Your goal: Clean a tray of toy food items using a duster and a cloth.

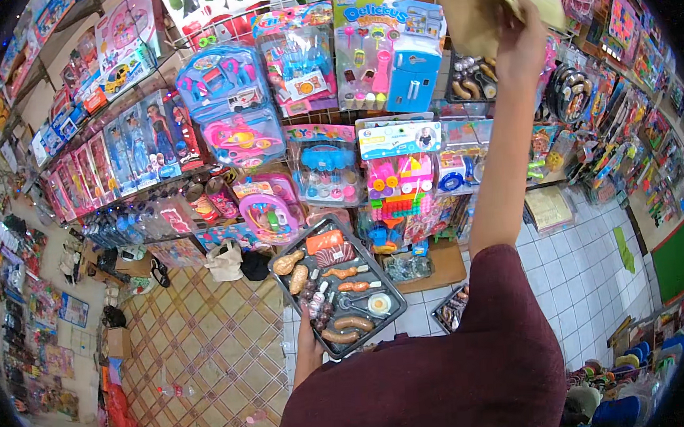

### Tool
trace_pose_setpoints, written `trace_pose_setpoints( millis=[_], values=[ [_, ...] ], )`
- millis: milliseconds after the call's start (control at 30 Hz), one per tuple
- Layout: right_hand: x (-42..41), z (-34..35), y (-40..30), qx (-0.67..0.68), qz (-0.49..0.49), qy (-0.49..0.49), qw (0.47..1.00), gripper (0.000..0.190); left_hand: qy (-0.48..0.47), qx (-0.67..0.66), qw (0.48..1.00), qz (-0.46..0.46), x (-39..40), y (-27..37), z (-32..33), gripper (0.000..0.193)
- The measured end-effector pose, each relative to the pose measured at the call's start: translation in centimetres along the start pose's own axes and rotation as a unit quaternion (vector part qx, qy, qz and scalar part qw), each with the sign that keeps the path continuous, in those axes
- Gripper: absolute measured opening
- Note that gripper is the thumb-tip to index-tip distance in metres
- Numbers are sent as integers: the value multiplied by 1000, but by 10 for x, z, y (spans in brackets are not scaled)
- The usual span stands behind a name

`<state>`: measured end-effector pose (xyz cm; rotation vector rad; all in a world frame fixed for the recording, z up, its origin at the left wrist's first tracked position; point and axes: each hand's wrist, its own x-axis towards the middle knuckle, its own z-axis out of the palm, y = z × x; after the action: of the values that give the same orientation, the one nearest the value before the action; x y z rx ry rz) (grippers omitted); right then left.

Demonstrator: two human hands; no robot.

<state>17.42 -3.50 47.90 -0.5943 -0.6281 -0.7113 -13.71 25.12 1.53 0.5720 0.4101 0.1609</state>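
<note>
My left hand (307, 341) grips the lower left edge of a black toy food tray (393, 269), held tilted before my chest. In it lie toy sausages (347, 329), a toy fried egg (379, 303), drumstick-like pieces and other play food. Raised to the upper right, my right hand (520, 40) holds a pale yellow cloth (476, 10). Just below that cloth, a similar tray of play food (471, 82) hangs on the display, partly hidden by my arm. Beside the cloth's lower left stands a packaged toy refrigerator set (413, 77).
Packaged toys hang on a wire rack ahead, among them a blue doctor-style playset (230, 102) and building blocks (399, 185). Boxed dolls (158, 131) line a left shelf. Another food tray (451, 310) lies low beside me. A plastic bottle (176, 391) is on the tiled floor (219, 335).
</note>
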Motion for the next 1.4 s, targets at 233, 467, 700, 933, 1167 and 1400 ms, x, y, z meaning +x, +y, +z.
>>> trace_pose_setpoints(
  millis=[233, 467, 700, 933, 1167, 1400],
  values=[
    [-111, -87, -54, -16, 218, 153, 964, 59, -30, 61, 996, 61, 0, 28, 57, 60],
    [-207, -192, -52, 35, 474, 159, 866, 66, -33, 97, 995, -7, 13, 12, 64, 63],
    [-271, -153, -7, -80, 637, 23, 766, 54, -14, 235, 970, 55, 3, -26, 102, 44],
    [-356, -158, 49, -327, 417, -331, 781, 85, 0, 266, 964, 2, 24, -62, 124, 54],
    [-360, -133, 55, -491, 323, -307, 749, 127, -7, 359, 933, -6, 33, -92, 123, 54],
    [-386, -172, 95, -415, 306, -295, 805, 65, 65, 396, 910, 100, 44, -104, 114, 58]
  ],
)
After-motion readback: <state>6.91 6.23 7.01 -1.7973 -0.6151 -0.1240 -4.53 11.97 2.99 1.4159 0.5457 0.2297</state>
